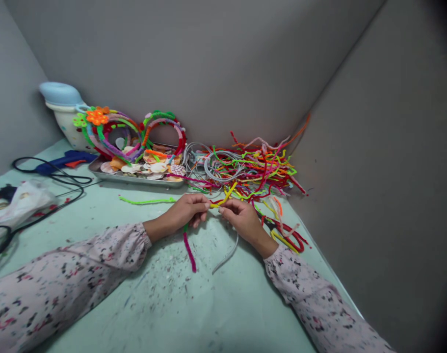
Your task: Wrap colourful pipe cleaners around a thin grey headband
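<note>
Close together over the table's middle, both hands work on a yellow pipe cleaner (229,192). My left hand (189,209) is closed, pinching it between thumb and fingers, with a bit of red beside it. My right hand (244,221) is also closed, thumb and finger on the yellow strand near its bend. Below my left hand a magenta fuzzy length (189,252) sticks out, with some green above it. From under my right hand a thin grey strip (226,259) curves down; whether these two join is hidden by the hands. A bright green pipe cleaner (145,200) extends left of my left hand.
A metal tray (142,182) holds shells and several wrapped headbands (164,120). Beside it lie grey wire coils (223,166) and heaped pipe cleaners (263,166). Pliers with red and yellow handles (287,239) lie right. A blue glue gun (63,161), black cable (79,191) and white-and-blue container (63,110) stand left.
</note>
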Demonstrator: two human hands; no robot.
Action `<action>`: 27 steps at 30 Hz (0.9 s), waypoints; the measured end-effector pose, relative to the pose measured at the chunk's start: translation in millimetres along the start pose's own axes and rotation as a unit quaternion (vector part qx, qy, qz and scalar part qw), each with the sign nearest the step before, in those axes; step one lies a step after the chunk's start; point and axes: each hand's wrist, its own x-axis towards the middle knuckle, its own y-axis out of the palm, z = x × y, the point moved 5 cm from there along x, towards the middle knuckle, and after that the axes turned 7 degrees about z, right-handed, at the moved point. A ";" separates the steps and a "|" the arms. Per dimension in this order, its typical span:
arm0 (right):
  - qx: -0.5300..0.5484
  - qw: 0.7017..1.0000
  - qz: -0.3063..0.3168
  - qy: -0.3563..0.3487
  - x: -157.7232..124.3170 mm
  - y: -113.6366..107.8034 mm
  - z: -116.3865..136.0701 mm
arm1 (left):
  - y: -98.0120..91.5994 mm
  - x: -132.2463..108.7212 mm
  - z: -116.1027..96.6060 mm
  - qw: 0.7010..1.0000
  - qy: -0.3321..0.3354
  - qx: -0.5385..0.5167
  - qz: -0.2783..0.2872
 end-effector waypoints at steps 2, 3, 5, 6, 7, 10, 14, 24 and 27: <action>-0.004 1.000 -0.003 -0.001 -0.4 0.1 1.3 | 0.0 0.1 -0.2 1.000 0.003 0.001 0.002; -0.006 1.000 -0.003 -0.001 -0.6 0.1 2.1 | 0.0 0.1 -0.2 1.000 0.003 0.001 0.002; -0.012 1.000 -0.003 0.000 -0.9 -0.1 3.3 | 0.2 -0.1 -0.1 1.000 0.000 0.001 0.001; -0.015 1.000 -0.003 -0.001 -1.0 -0.3 3.6 | 0.3 -0.3 0.0 1.000 -0.002 0.001 0.000; -0.017 1.000 -0.005 -0.002 -1.1 -0.5 3.6 | 0.4 -0.4 0.0 1.000 -0.002 0.000 -0.001; -0.021 1.000 -0.011 -0.005 -1.1 -1.0 1.3 | 0.3 -0.7 1.0 1.000 -0.004 -0.004 -0.001; -0.018 1.000 -0.010 -0.022 -0.7 -0.8 -2.2 | -0.4 -0.3 3.1 1.000 0.001 -0.002 0.005; -0.043 0.998 -0.017 -0.037 -1.3 -0.7 1.6 | 0.5 -0.7 1.5 1.000 -0.005 -0.004 0.003; -0.037 0.998 -0.017 -0.038 -1.0 0.1 0.9 | 0.3 -0.6 1.3 1.000 -0.010 -0.002 0.000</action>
